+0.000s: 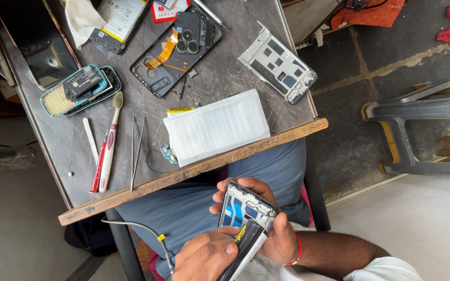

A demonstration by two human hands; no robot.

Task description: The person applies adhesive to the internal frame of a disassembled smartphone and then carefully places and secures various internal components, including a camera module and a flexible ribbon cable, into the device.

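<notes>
1. A person seated at a scratched grey bench (79, 151) holds a stripped phone frame (246, 208) over the lap, below the bench's wooden front edge.
2. The right hand (272, 229) cradles the frame, fingers curled around its far and side edges.
3. The left hand (207, 257) grips a black tube (246, 247), its fingers clenched around the body; the tube's top lies against the frame's near end.
4. On the bench, an opened black phone shell (175, 52) lies face up, holding a camera cluster and an orange ribbon cable inside.
5. A teal phone case (58, 99) holds a black battery block.
6. Near the front edge lie a white padded sheet (217, 127), tweezers (136, 145), a red-and-white toothbrush (108, 143) and a silver metal mid-plate (277, 62).
</notes>
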